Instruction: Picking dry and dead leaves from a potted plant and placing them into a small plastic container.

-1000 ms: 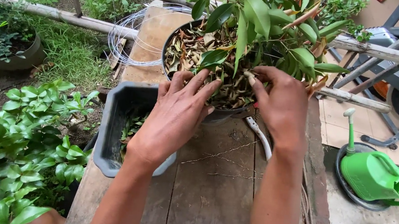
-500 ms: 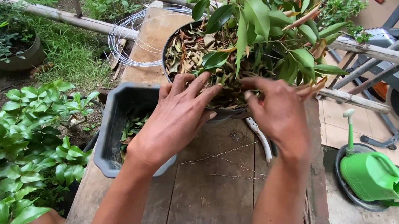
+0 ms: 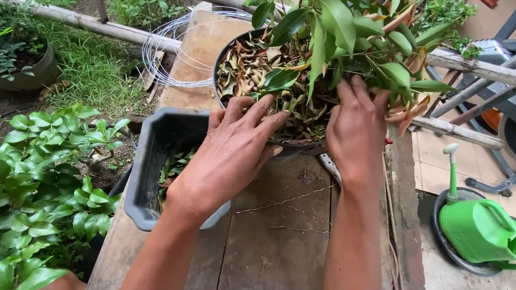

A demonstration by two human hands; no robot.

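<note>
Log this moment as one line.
left hand: on dry leaves in round black plant pot | right hand: among leaves | grey rectangular plastic tub: beside

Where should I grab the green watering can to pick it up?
Take the green watering can by the looped handle at its right end, coming down from above. It stands upright in a dark saucer, and its thin spout points up on the left, so that side probably gives a poor grip.

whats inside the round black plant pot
The round black plant pot holds dry brown leaves and a green leafy plant. Both hands and the leaves cover any soil beneath.
</note>
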